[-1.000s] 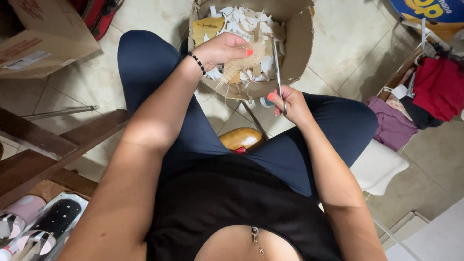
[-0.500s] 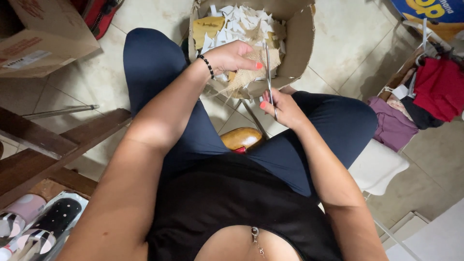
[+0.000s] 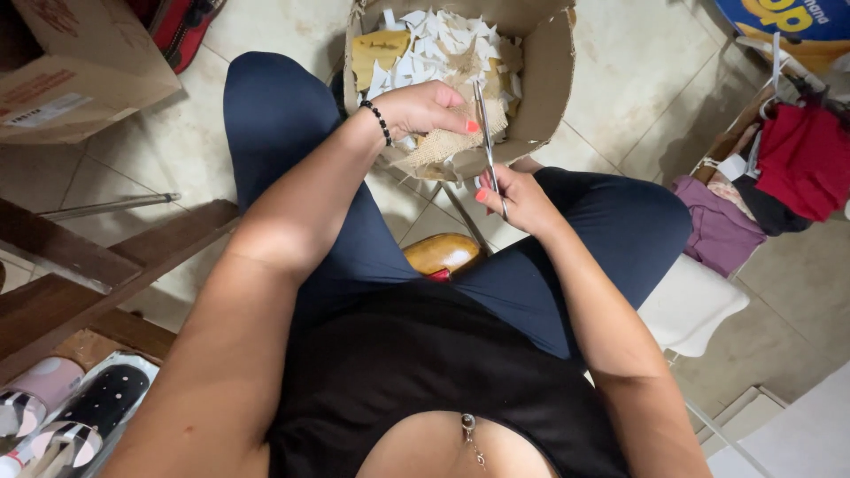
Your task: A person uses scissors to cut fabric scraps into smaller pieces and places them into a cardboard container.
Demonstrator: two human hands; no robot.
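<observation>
Change: since 0.5 s ago the right hand has been shifted very little, and the scissors are still held upright over the box; the left hand has been kept on the fabric.
Lap: dark blue trousers and a black top are seen nearest the camera, with the person seated on a white stool.
Right hand: it is closed around the scissor handles, with the metal blades pointed away from the body.
Scissor blades: they are seen nearly together against the fabric edge; whether they are fully closed cannot be told.
Left hand: the burlap piece is pinched between thumb and fingers, and a beaded bracelet is worn at the wrist.
Burlap piece: it is held just above the near rim of the cardboard box, touching the blades.
Box contents: white and yellow paper scraps are heaped inside.
Floor: pale tiles are seen, with 1 more cardboard box at far left and red and purple clothes at right.
</observation>
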